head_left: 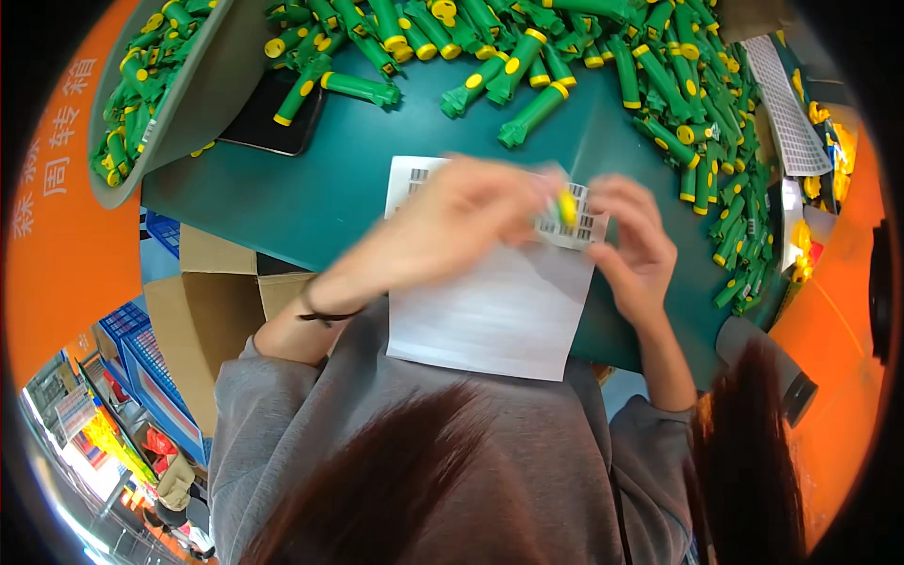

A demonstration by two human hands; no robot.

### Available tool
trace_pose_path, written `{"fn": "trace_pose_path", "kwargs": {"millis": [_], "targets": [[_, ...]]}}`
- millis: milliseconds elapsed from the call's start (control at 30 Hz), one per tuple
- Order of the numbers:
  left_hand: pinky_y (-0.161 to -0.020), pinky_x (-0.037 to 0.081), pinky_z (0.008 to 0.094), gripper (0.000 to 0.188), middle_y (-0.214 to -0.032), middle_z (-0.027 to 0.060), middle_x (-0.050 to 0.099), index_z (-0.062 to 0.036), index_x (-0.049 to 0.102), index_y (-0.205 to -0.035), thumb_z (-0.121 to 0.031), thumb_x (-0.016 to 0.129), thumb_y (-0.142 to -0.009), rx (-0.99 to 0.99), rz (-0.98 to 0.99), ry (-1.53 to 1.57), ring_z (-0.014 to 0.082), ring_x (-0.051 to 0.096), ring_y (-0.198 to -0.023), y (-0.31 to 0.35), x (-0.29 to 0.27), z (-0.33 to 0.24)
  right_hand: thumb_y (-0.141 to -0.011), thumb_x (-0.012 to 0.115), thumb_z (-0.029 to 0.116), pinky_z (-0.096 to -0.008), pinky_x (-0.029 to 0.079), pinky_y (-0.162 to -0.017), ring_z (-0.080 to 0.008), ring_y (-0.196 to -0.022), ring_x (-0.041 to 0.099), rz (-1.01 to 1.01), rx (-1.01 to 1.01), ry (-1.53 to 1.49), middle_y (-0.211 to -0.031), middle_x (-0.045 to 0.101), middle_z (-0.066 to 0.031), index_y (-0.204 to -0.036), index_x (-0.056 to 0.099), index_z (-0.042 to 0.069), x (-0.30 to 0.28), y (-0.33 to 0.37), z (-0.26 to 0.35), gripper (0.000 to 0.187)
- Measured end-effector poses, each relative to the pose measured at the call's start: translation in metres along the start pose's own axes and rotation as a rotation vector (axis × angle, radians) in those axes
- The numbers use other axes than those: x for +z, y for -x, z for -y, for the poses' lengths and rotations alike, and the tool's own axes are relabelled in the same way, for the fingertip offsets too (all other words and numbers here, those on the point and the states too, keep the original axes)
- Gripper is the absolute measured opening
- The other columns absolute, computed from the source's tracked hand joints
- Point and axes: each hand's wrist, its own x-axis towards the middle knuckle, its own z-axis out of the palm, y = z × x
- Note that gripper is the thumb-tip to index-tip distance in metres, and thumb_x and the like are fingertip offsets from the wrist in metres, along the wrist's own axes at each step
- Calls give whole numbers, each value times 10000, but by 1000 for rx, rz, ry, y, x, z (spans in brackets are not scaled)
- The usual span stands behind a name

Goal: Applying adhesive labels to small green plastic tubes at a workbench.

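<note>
My left hand [471, 212] reaches across a white sheet [480, 315] with rows of small black-printed labels on its far part. Its fingers are curled and smeared by motion. At its fingertips shows the yellow end of a small green plastic tube [567, 207], mostly hidden by the hand. To the right, my right hand [640, 235] hovers at the sheet's right edge, its thumb and fingers apart and nothing visible between them. Beyond the sheet, several loose green tubes with yellow ends [535, 113] lie on the dark green tabletop [377, 141].
A large heap of the same tubes [669, 85] spreads along the far and right side. At the far left stands a grey bin [202, 104] full of them, beside a black phone [273, 118]. An open cardboard box [202, 330] sits below the table's left edge.
</note>
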Motion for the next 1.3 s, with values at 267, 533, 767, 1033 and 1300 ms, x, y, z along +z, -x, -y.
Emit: {"fn": "trace_pose_path", "kwargs": {"millis": [267,533,767,1033,1300], "targets": [[-806,514,290,274,-1059,104,729,-36,709,-1181,-198,571,-1009,711,-1403,-1211,197,678,-922,41,-206,-87,-881,709,88,-370,498,-928,-268,-1103,572,240,-287,976,-1274,574,-62,-1190,691,129,-10,-104,-18,312],[-780,549,362,183,-1057,88,693,-58,735,-1044,-50,712,-863,522,-239,-719,259,676,-917,-15,-7,22,-885,705,9,-366,514,-939,-241,-1093,653,-25,-39,635,-1113,693,-118,-1150,656,10,-8,-62,-1,270],[-763,536,395,97,-973,78,661,-45,714,-928,-91,721,-843,513,-189,-699,285,650,-901,-42,9,50,-792,713,-165,-347,531,-962,-247,-1121,618,122,239,-77,-1205,603,-168,-1154,650,-74,-15,19,-4,378],[-642,531,324,72,-907,94,664,-20,706,-911,-59,729,-856,352,-208,-528,209,664,-717,-38,10,38,-855,666,-167,-365,514,-1040,-237,-1186,596,-79,337,-233,-1225,596,-153,-1225,578,-84,0,24,-12,390],[-889,517,293,128,-993,70,705,35,685,-996,-67,701,-921,149,-1,-277,136,653,-932,-25,28,17,-851,689,-151,-361,533,-1010,-229,-1147,619,-110,325,-329,-1228,616,-156,-1223,581,-94,3,28,-10,392]]}}
